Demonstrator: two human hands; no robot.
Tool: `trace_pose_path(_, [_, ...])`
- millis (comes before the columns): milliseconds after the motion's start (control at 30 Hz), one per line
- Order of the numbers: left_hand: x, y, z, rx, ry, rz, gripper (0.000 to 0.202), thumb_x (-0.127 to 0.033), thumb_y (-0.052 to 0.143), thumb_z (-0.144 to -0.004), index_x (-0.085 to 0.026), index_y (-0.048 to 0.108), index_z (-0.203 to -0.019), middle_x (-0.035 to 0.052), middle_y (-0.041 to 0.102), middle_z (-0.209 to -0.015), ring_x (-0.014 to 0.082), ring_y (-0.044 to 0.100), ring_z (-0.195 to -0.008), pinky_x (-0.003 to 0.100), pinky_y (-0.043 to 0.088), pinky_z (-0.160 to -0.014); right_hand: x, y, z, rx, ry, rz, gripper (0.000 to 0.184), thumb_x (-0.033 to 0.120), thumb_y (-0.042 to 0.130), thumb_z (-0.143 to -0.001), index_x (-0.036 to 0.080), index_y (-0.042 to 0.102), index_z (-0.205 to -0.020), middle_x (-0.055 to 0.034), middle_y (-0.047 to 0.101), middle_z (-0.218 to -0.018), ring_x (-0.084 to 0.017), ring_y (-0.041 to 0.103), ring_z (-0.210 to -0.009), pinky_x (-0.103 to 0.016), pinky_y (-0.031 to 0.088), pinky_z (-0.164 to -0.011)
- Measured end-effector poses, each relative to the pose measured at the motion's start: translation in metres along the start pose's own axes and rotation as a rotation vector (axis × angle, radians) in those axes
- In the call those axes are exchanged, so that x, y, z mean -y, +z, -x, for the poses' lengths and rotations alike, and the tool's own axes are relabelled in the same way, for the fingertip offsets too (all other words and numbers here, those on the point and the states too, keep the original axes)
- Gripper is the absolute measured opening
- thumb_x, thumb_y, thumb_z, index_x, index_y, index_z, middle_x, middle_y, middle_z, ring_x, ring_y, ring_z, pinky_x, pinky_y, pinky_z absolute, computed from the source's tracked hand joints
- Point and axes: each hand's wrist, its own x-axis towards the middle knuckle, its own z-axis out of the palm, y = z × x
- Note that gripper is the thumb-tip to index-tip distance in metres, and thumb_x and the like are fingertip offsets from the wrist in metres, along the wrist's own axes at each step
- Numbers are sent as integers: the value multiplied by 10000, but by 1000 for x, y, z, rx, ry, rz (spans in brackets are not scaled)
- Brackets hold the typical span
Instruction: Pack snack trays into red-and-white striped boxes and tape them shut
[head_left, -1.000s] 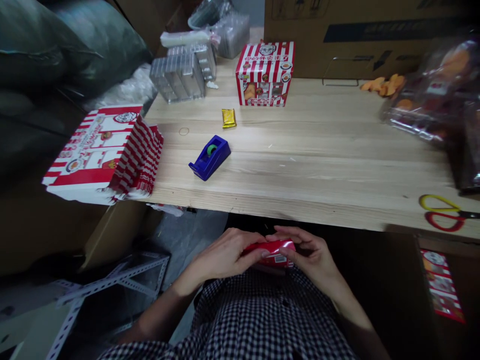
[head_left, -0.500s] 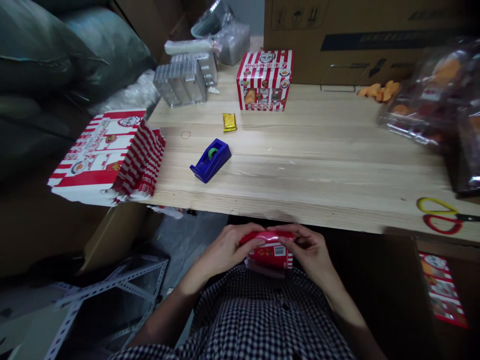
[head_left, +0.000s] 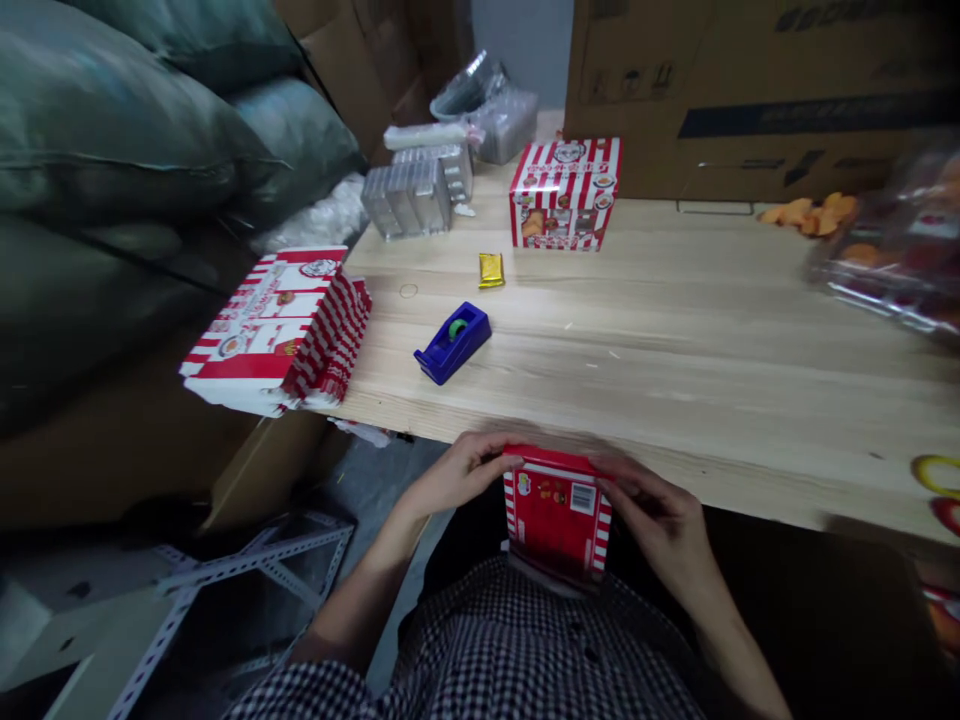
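Observation:
A red cardboard box point(head_left: 556, 515) with white-striped sides and a barcode is upright against my shirt, just below the table's front edge. My left hand point(head_left: 474, 470) pinches its upper left corner between thumb and fingers. At the upper right corner, my right hand point(head_left: 654, 505) grips it the same way, its fingertips partly hidden behind the box. The box's lower end is dark and lies close to the checked shirt. On the table beyond my hands stands a blue tape dispenser point(head_left: 453, 345) with a green roll.
Flat striped cartons point(head_left: 262, 320) are stacked at the table's left edge. An assembled striped box point(head_left: 566, 195), a yellow packet point(head_left: 491, 270) and clear plastic trays point(head_left: 409, 200) are farther back. Orange pieces point(head_left: 814, 214) and bagged items point(head_left: 892, 250) lie right; scissors point(head_left: 937, 475) are cut off.
The red box has come up, and more of its printed face shows below the folded top edge. Both hands have spread farther apart to its corners. The view has shifted left.

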Motion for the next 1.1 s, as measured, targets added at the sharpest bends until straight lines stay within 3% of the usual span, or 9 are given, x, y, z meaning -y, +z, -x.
trace_pose_path(67, [1, -8, -7, -90, 18, -27, 376, -342, 523, -1009, -233, 622, -1355, 91, 718, -1276, 225, 679, -1135, 394, 519, -995, -8, -3, -9, -62, 48, -28, 202, 352, 758, -833, 253, 807, -1002, -55, 800, -1069, -246, 758, -967, -383, 627, -875])
trace_pose_path(200, [10, -56, -16, -701, -7, -187, 364, -356, 613, -951, -221, 639, -1289, 109, 686, -1285, 245, 615, -1206, 403, 461, -1052, -21, -23, -20, -192, 133, -73, 272, 394, 826, -738, 239, 808, -960, -53, 811, -979, -235, 766, -848, -322, 643, -787])
trace_pose_path(267, [19, -87, -22, -883, -94, -224, 301, -348, 689, -883, -201, 692, -1145, 122, 673, -1262, 280, 528, -1301, 406, 427, -1069, -23, -30, -19, -219, 164, -86, 290, 399, 841, -719, 251, 807, -967, -43, 812, -974, -217, 762, -822, -283, 640, -762])
trace_pose_path(400, [40, -129, -37, -753, -264, -62, 187, -350, 757, -768, -171, 702, -776, 62, 695, -787, 247, 652, -909, 330, 518, -788, -17, -30, -12, -196, 145, -104, 287, 404, 839, -720, 255, 808, -963, -48, 807, -1022, -225, 759, -881, -279, 638, -796])
trace_pose_path(533, [50, -137, -50, -648, -319, 102, 282, -382, 813, -672, -139, 672, -662, 12, 609, -575, 145, 568, -590, 267, 474, -596, -8, -25, -5, -194, 133, -128, 293, 403, 839, -719, 250, 810, -968, -52, 810, -976, -233, 761, -842, -298, 648, -779])
trace_pose_path(667, [48, -138, -48, -662, -299, 246, 371, -431, 851, -594, -119, 671, -685, 103, 730, -824, 162, 627, -709, 288, 519, -644, -3, -27, -1, -196, 146, -127, 302, 401, 846, -718, 265, 809, -985, -43, 809, -974, -226, 761, -846, -270, 645, -765])
trace_pose_path(800, [52, -131, -35, -726, -228, 329, 386, -464, 805, -624, -115, 670, -715, 169, 724, -1107, 213, 679, -886, 353, 563, -751, -3, -25, -3, -190, 151, -134, 315, 400, 850, -720, 257, 808, -997, -50, 807, -982, -222, 757, -812, -271, 644, -729])
trace_pose_path(967, [78, -112, -22, -856, -177, 284, 330, -431, 768, -662, -123, 653, -690, 164, 729, -1105, 223, 685, -952, 380, 538, -889, -3, -13, -11, -196, 139, -133, 312, 388, 846, -732, 262, 804, -1015, -56, 808, -955, -206, 740, -708, -279, 635, -638])
trace_pose_path(1100, [86, -102, -14, -981, -166, 166, 198, -319, 763, -698, -143, 677, -668, 120, 738, -1064, 221, 657, -1002, 347, 487, -956, 7, -5, -14, -197, 89, -124, 250, 361, 821, -769, 268, 801, -1001, -45, 810, -932, -212, 748, -729, -313, 637, -688])
